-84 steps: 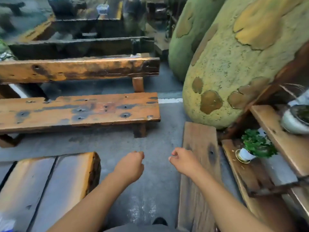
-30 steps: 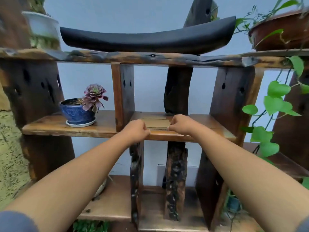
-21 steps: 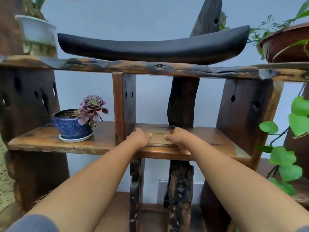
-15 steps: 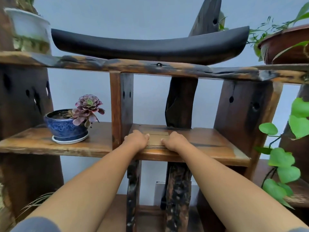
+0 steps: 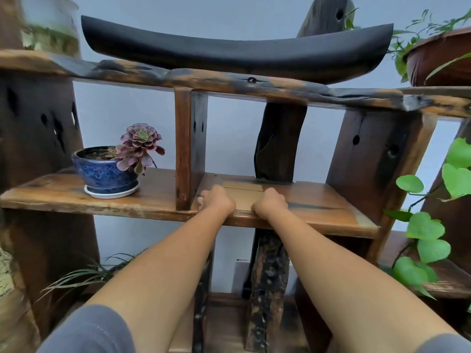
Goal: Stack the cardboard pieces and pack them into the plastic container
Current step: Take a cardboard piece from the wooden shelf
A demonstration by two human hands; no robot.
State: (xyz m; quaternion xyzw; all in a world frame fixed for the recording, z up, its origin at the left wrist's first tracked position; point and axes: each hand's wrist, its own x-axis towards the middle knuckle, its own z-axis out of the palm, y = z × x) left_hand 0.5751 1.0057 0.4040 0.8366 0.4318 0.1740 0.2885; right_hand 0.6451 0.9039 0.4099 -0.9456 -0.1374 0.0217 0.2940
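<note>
A flat pile of brown cardboard pieces [image 5: 244, 195] lies on the middle wooden shelf [image 5: 326, 207], between a square post and a dark gnarled upright. My left hand [image 5: 216, 201] rests on the pile's left edge with its fingers curled down. On the right edge sits my right hand [image 5: 270, 203], curled the same way. Both hands grip the cardboard at the shelf's front lip. No plastic container is in view.
A blue pot with a purple succulent [image 5: 112, 171] stands on the shelf to the left. The square post [image 5: 190, 149] is just left of my left hand. A black curved piece [image 5: 237, 52] lies on the top shelf. Green vine leaves [image 5: 428, 225] hang at right.
I turned from the benches to the shelf unit. Both hands reached forward and settled on the two sides of the cardboard pile; in the last half second they barely moved.
</note>
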